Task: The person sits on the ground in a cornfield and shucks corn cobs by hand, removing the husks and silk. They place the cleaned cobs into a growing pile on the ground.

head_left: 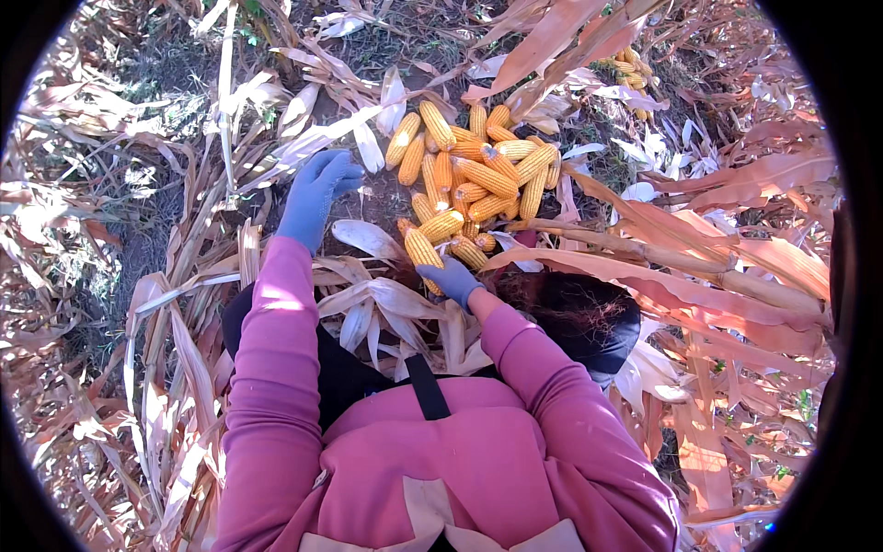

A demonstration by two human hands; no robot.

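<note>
In a blue-grey glove, my right hand (452,280) grips the lower end of a husked yellow corn cob (420,248), its tip pointing up and left. Just beyond lies a heap of bare corn cobs (487,177) on the ground. My left hand (319,195), gloved alike, is raised left of the heap with nothing visible in it. Its fingers reach out toward the right, apart from the cobs. A pale loose husk (366,238) lies between my two hands.
Dry corn stalks and long brown leaves (681,248) lean in from the right, one stalk reaching close to the heap. A second, smaller pile of cobs (633,78) sits at the far right. Dry husks (386,308) cover the ground before my knees.
</note>
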